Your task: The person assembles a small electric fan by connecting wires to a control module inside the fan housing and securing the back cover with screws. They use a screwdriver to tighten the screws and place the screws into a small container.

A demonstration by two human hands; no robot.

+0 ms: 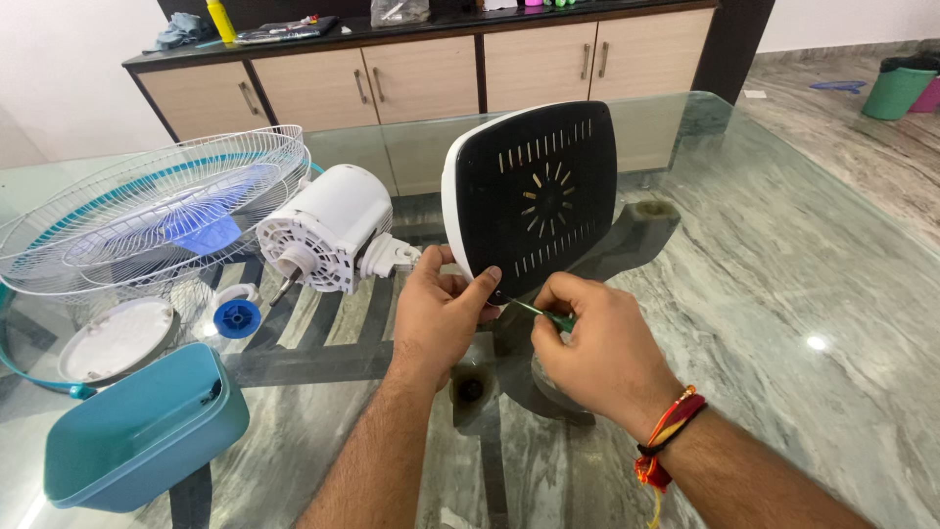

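My left hand [439, 315] grips the lower edge of a fan base [534, 191], a white shell with a black slotted underside, held upright on edge over the glass table [783, 264]. My right hand [595, 345] holds a thin green-handled screwdriver [544, 313], its tip pointing at the base's bottom edge beside my left fingers. A white fan motor [328, 227] with its neck piece lies just left of my left hand.
White wire fan grilles with a blue blade [157, 211] lie at the left. A round white cap [116, 338], a blue knob [237, 317] and a teal cover [137, 431] sit near the front left. Wooden cabinets [431, 73] stand behind; buckets [899, 86] on the floor.
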